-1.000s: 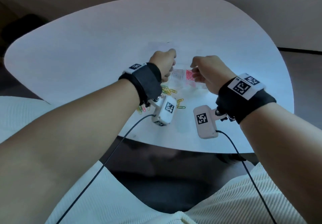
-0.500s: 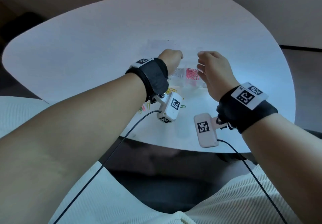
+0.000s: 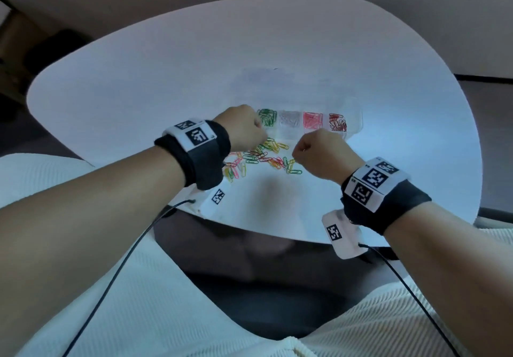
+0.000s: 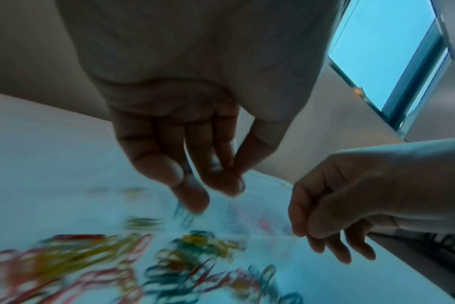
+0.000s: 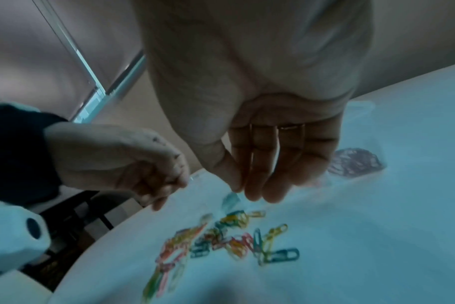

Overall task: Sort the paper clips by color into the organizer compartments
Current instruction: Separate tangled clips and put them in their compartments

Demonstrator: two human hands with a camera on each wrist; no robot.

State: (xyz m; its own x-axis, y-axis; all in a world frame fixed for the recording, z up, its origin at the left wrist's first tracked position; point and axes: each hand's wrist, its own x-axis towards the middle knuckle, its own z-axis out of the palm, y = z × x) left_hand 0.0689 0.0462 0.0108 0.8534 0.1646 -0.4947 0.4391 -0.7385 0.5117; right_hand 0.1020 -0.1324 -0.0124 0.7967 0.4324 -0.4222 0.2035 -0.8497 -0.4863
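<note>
Both hands drawn back nearer me since a second ago, white tabletop (image 3: 138,87), clear organizer (image 3: 352,112) with sorted colours, loose paper clips (image 3: 266,159) heaped before it, my left hand (image 3: 244,129) and right hand (image 3: 319,154) above them, fingers curled, grasp unclear.

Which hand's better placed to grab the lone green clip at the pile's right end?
Right, probably. The right hand hovers just above and right of the green clip with nothing between; the left hand sits across the loose pile, by the organizer.
</note>
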